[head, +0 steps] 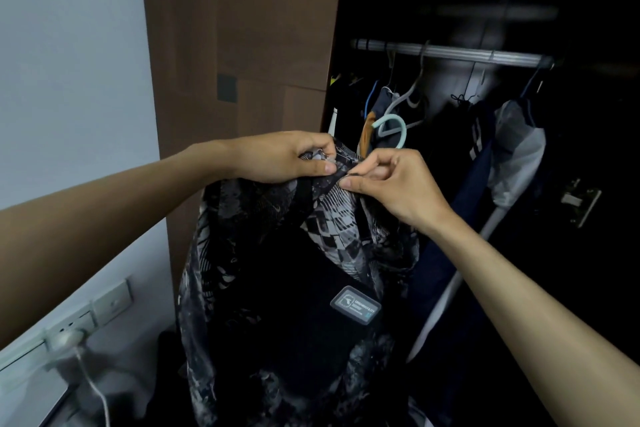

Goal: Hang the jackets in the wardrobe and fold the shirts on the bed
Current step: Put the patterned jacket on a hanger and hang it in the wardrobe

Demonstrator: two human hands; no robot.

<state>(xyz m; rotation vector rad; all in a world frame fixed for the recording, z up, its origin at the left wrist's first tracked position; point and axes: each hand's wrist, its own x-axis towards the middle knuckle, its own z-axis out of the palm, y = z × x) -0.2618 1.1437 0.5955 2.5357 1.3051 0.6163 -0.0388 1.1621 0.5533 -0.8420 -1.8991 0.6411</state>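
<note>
The left hand (287, 158) grips the collar of the patterned black jacket (277, 288), fingers curled round the fabric. The right hand (391, 184) pinches the same collar beside it.

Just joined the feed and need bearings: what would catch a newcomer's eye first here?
Both hands, the left hand and the right hand, pinch the collar of a black-and-grey patterned jacket at centre frame. Behind them, a pale blue plastic hanger hook rises above the collar. Further back, a silver metal wardrobe rail carries dark hung clothes.
</note>
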